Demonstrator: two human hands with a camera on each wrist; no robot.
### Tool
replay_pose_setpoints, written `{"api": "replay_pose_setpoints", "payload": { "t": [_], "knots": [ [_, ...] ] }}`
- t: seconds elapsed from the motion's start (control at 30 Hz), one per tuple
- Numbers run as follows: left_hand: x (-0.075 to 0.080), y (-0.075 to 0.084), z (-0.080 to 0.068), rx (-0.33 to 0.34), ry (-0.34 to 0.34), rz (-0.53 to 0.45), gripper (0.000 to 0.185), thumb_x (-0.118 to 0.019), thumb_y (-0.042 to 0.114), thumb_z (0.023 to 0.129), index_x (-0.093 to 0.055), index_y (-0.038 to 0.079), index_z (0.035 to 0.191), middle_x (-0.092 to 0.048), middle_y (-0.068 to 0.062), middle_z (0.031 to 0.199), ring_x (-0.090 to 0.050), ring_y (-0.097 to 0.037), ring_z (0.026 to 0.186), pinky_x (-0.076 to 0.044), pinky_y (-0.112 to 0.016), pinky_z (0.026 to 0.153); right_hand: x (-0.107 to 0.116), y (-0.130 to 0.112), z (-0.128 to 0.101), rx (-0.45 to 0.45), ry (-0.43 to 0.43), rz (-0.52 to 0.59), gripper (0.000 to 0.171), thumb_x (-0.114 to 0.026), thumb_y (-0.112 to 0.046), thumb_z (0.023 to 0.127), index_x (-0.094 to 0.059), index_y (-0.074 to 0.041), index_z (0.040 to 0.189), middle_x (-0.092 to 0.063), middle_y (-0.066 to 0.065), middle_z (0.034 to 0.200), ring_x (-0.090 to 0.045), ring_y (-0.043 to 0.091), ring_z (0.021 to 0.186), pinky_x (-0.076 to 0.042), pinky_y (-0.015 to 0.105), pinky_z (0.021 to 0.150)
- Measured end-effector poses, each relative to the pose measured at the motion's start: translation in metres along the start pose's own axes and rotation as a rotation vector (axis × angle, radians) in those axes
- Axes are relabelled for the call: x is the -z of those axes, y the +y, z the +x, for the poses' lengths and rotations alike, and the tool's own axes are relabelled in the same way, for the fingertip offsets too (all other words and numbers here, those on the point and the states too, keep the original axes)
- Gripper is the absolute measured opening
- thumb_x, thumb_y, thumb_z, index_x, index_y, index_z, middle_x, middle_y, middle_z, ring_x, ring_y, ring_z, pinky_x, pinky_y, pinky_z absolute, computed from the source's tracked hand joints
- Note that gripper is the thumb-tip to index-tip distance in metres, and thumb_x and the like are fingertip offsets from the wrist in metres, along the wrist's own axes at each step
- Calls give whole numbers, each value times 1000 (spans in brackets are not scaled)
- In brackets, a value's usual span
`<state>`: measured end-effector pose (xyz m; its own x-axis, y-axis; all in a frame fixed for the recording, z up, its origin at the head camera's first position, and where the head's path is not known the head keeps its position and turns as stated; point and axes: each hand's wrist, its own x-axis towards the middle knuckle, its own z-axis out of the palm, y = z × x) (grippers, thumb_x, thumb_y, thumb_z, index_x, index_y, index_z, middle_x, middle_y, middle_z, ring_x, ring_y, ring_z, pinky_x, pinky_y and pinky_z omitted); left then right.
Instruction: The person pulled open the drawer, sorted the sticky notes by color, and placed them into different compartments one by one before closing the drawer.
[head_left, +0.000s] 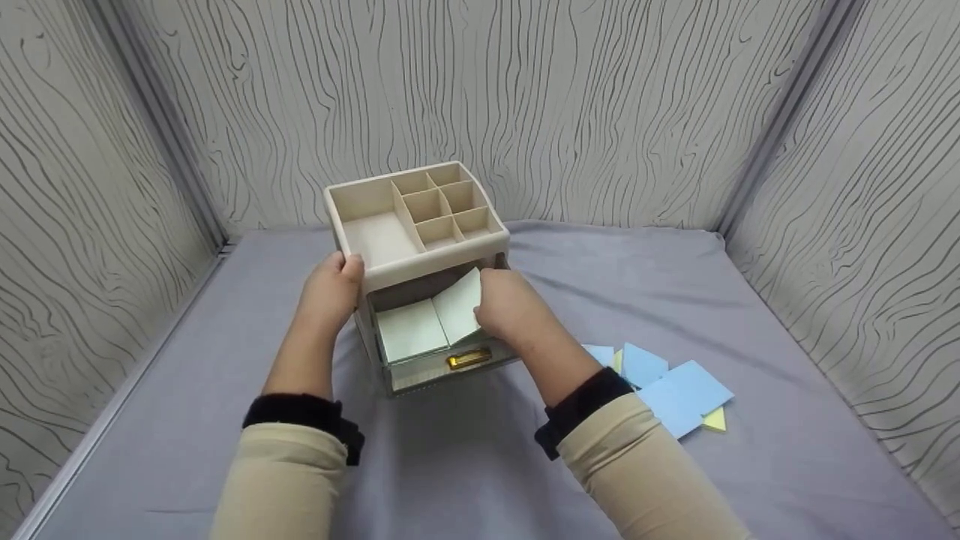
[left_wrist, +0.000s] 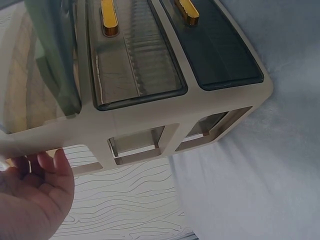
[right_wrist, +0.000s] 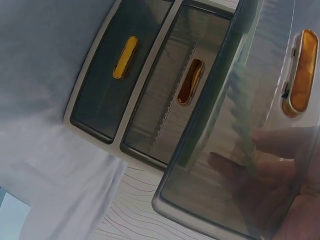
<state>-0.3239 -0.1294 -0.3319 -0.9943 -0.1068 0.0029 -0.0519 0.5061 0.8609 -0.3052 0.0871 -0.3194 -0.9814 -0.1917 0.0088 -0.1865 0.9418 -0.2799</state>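
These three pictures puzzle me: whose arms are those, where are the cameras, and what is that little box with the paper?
No machine here: a person works with bare hands. The wide picture comes from a camera on the head; the other two from cameras on each wrist, so the box looks tilted and close. The left hand holds the side of a beige desk organizer with drawers. Its top drawer is pulled out, and the right hand holds a pale green paper over it, beside another sheet lying inside. On the grey cloth, more blue and yellow paper squares lie to the right.
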Motion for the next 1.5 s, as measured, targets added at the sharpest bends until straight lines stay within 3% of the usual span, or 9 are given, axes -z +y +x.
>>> {"api": "replay_pose_setpoints", "payload": {
  "t": [0.1,0.3,0.5,0.77,0.87,1.0,1.23,1.33,1.5],
  "knots": [
    [0,-1,0,-2,-2,-13,27,-28,30,96,-41,9,87,-43,-6,75,-41,-19,68,-36,-29,62,-1,-1,0,-16,-30,8,42,-61,-14,84,-49,7,118,-58,19,112,-55,29,105,-42,38,90],
    [0,-1,0,-15,-1,-10,27,-29,30,96,-40,10,83,-43,-5,71,-42,-18,64,-36,-29,60,-3,-4,-2,-64,-119,62,76,-61,-30,86,-20,3,141,-50,20,126,-50,28,116,-39,38,95],
    [0,-2,1,-28,12,7,27,-29,31,96,-40,10,82,-44,-6,71,-42,-19,64,-37,-28,60,-4,-4,-2,-53,-124,62,72,-58,-32,88,-23,0,141,-59,15,114,-55,26,109,-42,39,91],
    [1,-1,0,-23,-18,31,29,-26,32,97,-38,10,83,-43,-6,75,-40,-19,65,-36,-30,61,-2,-2,-6,-42,-110,83,67,-58,-31,89,-27,-3,140,-53,16,125,-51,27,114,-41,40,93],
    [1,-1,0,-17,-19,46,29,-25,32,97,-39,10,85,-44,-7,78,-41,-20,68,-36,-30,63,0,0,-9,-7,-77,90,58,-58,-30,89,-36,-2,135,-52,15,126,-48,28,117,-39,40,95],
    [1,-1,1,-1,-22,53,30,-25,33,97,-42,9,90,-45,-8,83,-43,-21,73,-37,-30,66,1,5,-13,52,-4,142,39,-59,-25,88,-52,-2,119,-58,14,114,-53,28,108,-41,39,90],
    [0,-2,2,-9,-15,40,28,-26,32,97,-40,10,87,-43,-8,80,-42,-21,71,-37,-29,64,5,18,-20,87,107,461,10,-61,-19,87,-63,-11,93,-62,0,88,-56,16,86,-45,33,78],
    [0,-1,2,-8,-15,38,28,-26,32,97,-40,10,87,-43,-8,80,-42,-21,72,-37,-29,65,7,23,-26,97,142,560,6,-61,-19,87,-64,-13,89,-61,-2,83,-54,14,79,-45,30,72],
    [0,-1,1,0,-22,33,28,-26,32,97,-39,10,86,-44,-9,81,-43,-22,75,-37,-30,67,7,30,-36,154,173,625,7,-62,-18,86,-63,-12,82,-59,-2,74,-52,12,67,-43,27,61]
  ]
}}
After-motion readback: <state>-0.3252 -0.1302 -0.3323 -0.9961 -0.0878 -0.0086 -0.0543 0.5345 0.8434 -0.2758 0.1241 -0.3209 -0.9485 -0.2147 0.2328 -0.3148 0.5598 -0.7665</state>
